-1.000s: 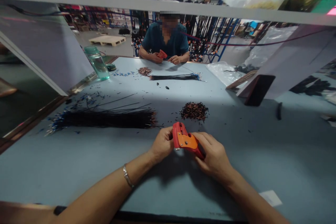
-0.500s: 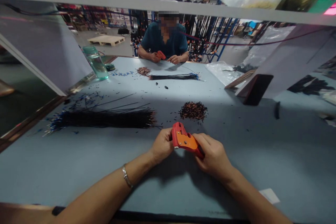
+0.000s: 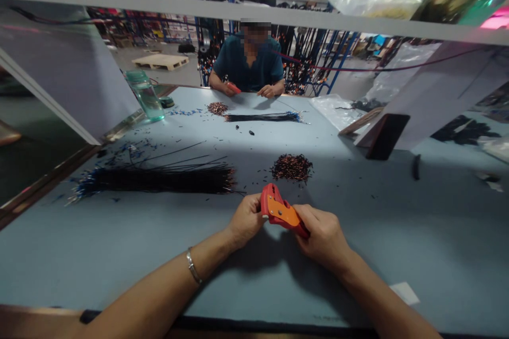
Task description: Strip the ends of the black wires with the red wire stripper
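My right hand (image 3: 324,233) is closed around the handles of a red and orange wire stripper (image 3: 283,213), held above the table in front of me. At the head of the stripper my left hand (image 3: 246,220) is closed, its fingertips pinched together; whatever is between them is hidden. Farther left lies a thick bundle of black wires (image 3: 167,177), with blue and bare ends at its left side and coppery ends at its right. Just beyond the stripper is a pile of small black and copper-coloured cut pieces (image 3: 292,167).
Across the table (image 3: 178,280) a person (image 3: 249,66) holds a red tool, near a thinner wire bundle (image 3: 262,117) and another scrap pile (image 3: 217,108). A bottle (image 3: 146,96) stands at left. A dark phone-like slab (image 3: 387,136) leans at right. A shelf bar (image 3: 254,9) crosses above.
My hands stay almost in place, with the wire stripper's jaws and handles shifting only slightly. Across the table, the person's red tool has turned and moved a little lower and to the left.
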